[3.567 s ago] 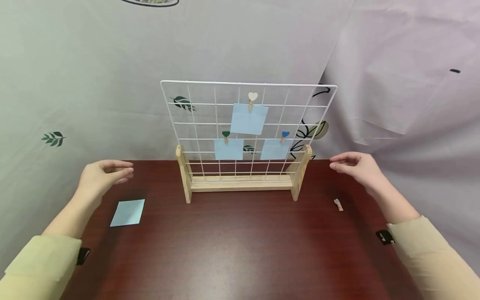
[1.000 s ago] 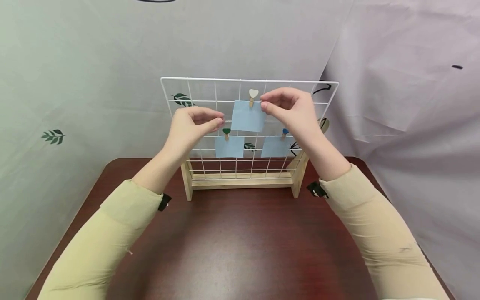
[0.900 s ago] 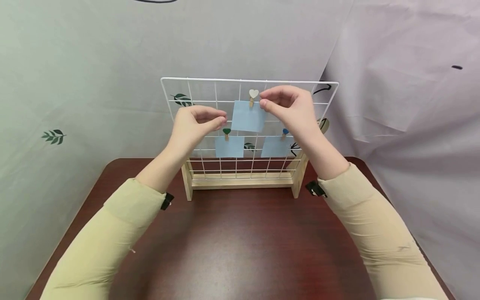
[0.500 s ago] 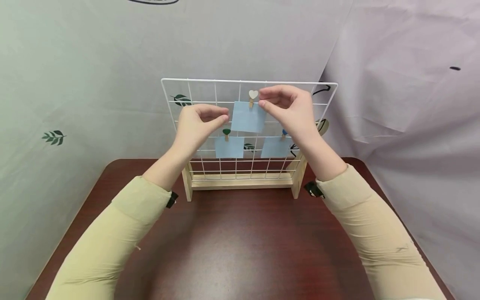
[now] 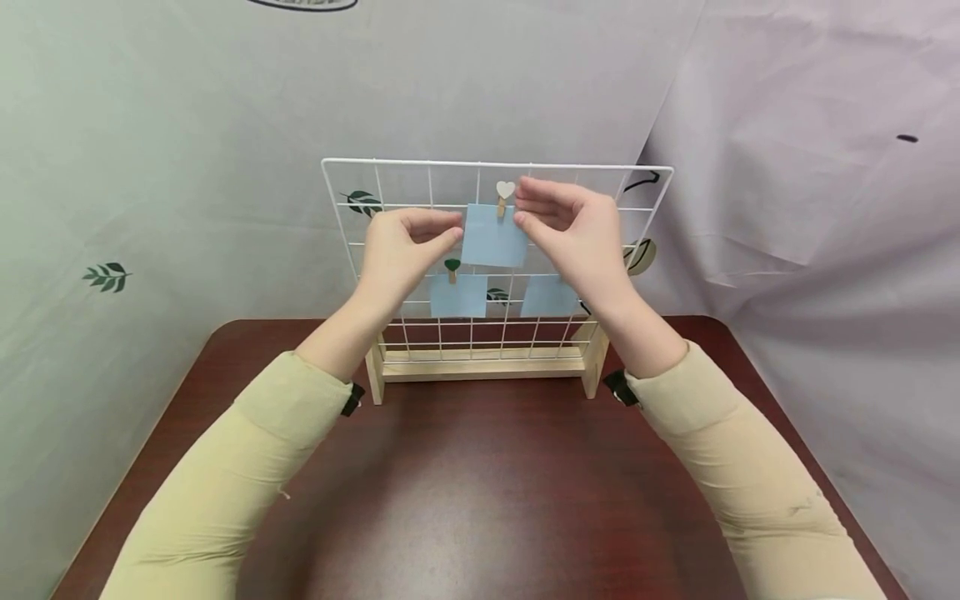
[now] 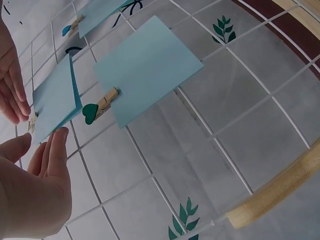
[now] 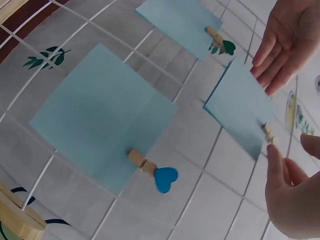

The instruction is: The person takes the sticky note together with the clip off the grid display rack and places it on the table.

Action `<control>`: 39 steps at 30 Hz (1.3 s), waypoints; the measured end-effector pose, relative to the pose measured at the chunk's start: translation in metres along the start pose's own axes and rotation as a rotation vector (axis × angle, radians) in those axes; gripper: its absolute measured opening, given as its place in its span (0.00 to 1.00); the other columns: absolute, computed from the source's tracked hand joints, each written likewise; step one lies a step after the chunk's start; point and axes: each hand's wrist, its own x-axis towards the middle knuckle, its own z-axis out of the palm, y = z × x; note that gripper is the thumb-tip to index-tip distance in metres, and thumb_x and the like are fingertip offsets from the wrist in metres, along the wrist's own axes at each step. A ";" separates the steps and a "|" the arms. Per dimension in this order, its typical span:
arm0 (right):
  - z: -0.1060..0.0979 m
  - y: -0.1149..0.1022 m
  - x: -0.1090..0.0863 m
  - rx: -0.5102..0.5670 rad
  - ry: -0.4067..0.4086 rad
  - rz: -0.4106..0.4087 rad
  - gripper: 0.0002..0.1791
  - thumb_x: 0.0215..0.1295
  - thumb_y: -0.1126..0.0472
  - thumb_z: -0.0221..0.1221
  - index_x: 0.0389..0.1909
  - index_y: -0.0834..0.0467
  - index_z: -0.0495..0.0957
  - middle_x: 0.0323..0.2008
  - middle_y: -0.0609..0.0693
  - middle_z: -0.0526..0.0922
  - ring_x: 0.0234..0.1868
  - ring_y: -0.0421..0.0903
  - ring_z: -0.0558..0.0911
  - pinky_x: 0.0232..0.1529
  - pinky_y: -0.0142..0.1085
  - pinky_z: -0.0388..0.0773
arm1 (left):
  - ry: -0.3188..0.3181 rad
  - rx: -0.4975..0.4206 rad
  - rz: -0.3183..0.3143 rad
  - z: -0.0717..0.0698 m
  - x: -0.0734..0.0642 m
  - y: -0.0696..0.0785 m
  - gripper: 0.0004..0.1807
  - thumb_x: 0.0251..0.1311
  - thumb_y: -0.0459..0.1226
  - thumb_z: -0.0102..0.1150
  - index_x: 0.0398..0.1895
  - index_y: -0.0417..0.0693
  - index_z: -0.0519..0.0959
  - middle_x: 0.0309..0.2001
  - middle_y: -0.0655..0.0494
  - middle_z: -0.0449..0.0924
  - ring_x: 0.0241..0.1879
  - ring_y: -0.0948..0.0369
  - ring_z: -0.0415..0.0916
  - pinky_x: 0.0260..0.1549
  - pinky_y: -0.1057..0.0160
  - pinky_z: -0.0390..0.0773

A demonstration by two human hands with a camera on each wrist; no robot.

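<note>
Three light blue paper squares hang from small heart clothespins on a white wire grid rack point(image 5: 405, 167). The upper paper point(image 5: 491, 237) has a white heart clothespin point(image 5: 502, 196) at its top edge. My left hand point(image 5: 397, 250) is at this paper's left edge, thumb and fingers apart. At its upper right corner is my right hand point(image 5: 581, 237), fingers near the white clothespin, with a gap between thumb and fingers. In the left wrist view the upper paper point(image 6: 57, 100) shows a doubled edge. Below hang the green-heart clothespin point(image 6: 102, 105) and the blue-heart clothespin point(image 7: 152, 170), each on its paper.
The rack stands in a wooden base point(image 5: 483, 367) on a dark red table point(image 5: 480, 492). Behind it hangs a pale cloth point(image 5: 187, 150) printed with leaves. Both sleeves cover the sides of the table.
From the table's sides, both hands have come up to the upper paper. Lately they moved slightly closer together, and the right fingers spread. The loose paper and clothespin once on the table are out of sight.
</note>
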 end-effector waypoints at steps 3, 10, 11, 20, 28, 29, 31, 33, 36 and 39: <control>0.003 -0.003 -0.003 0.008 0.005 0.011 0.22 0.66 0.75 0.67 0.62 0.70 0.82 0.56 0.65 0.88 0.58 0.54 0.90 0.57 0.32 0.86 | 0.011 -0.008 0.016 0.002 0.000 0.001 0.14 0.70 0.34 0.69 0.56 0.41 0.88 0.55 0.44 0.90 0.54 0.52 0.89 0.53 0.66 0.86; 0.008 -0.007 -0.008 0.052 0.003 0.055 0.27 0.68 0.75 0.66 0.68 0.71 0.76 0.63 0.64 0.85 0.65 0.54 0.86 0.61 0.32 0.84 | 0.026 -0.028 0.034 0.004 0.000 0.002 0.14 0.69 0.32 0.69 0.56 0.40 0.88 0.54 0.44 0.90 0.53 0.52 0.90 0.55 0.61 0.87; 0.009 -0.008 -0.009 0.060 -0.001 0.064 0.28 0.68 0.75 0.66 0.69 0.71 0.75 0.65 0.63 0.84 0.66 0.54 0.85 0.62 0.32 0.84 | 0.025 -0.030 0.033 0.004 0.000 0.003 0.14 0.69 0.33 0.69 0.56 0.41 0.88 0.54 0.43 0.90 0.54 0.52 0.90 0.55 0.62 0.87; 0.019 -0.018 -0.014 0.041 -0.046 0.118 0.36 0.71 0.71 0.64 0.77 0.69 0.64 0.77 0.62 0.71 0.76 0.50 0.76 0.72 0.31 0.75 | 0.042 0.001 0.041 0.006 0.001 0.007 0.12 0.68 0.33 0.70 0.52 0.41 0.90 0.51 0.44 0.91 0.51 0.54 0.91 0.53 0.64 0.87; 0.022 -0.024 -0.014 0.110 -0.057 0.198 0.39 0.74 0.69 0.62 0.81 0.67 0.57 0.81 0.61 0.64 0.80 0.48 0.70 0.75 0.32 0.71 | 0.054 0.060 0.071 0.010 0.002 0.008 0.12 0.67 0.34 0.72 0.51 0.42 0.91 0.48 0.44 0.92 0.48 0.52 0.92 0.49 0.64 0.88; 0.021 -0.025 -0.014 0.129 -0.052 0.206 0.39 0.74 0.70 0.62 0.81 0.67 0.57 0.81 0.61 0.65 0.80 0.49 0.70 0.75 0.32 0.72 | 0.058 0.068 0.076 0.011 0.003 0.008 0.12 0.66 0.34 0.72 0.51 0.42 0.91 0.47 0.44 0.92 0.47 0.52 0.92 0.48 0.64 0.88; 0.020 -0.025 -0.014 0.154 -0.043 0.220 0.38 0.74 0.71 0.61 0.81 0.67 0.58 0.80 0.61 0.66 0.79 0.50 0.72 0.74 0.33 0.73 | 0.066 0.083 0.084 0.012 0.003 0.009 0.12 0.65 0.34 0.73 0.50 0.42 0.91 0.46 0.44 0.93 0.45 0.51 0.92 0.45 0.67 0.88; 0.020 -0.024 -0.014 0.163 -0.035 0.220 0.37 0.73 0.71 0.61 0.80 0.67 0.60 0.79 0.61 0.69 0.78 0.50 0.73 0.74 0.34 0.74 | 0.073 0.102 0.092 0.012 0.003 0.009 0.12 0.65 0.34 0.73 0.50 0.42 0.91 0.45 0.44 0.93 0.44 0.51 0.92 0.42 0.70 0.87; 0.019 -0.021 -0.012 0.141 -0.028 0.197 0.36 0.73 0.72 0.61 0.79 0.68 0.62 0.76 0.62 0.72 0.76 0.51 0.76 0.73 0.34 0.75 | 0.083 0.135 0.107 0.014 0.004 0.011 0.11 0.65 0.34 0.74 0.49 0.42 0.91 0.44 0.44 0.93 0.43 0.51 0.93 0.38 0.74 0.85; 0.019 -0.016 -0.010 0.079 -0.016 0.149 0.32 0.72 0.73 0.62 0.75 0.69 0.68 0.72 0.63 0.77 0.72 0.52 0.80 0.70 0.34 0.78 | 0.090 0.168 0.123 0.014 0.005 0.012 0.10 0.64 0.34 0.74 0.47 0.42 0.92 0.43 0.45 0.93 0.42 0.52 0.93 0.35 0.77 0.81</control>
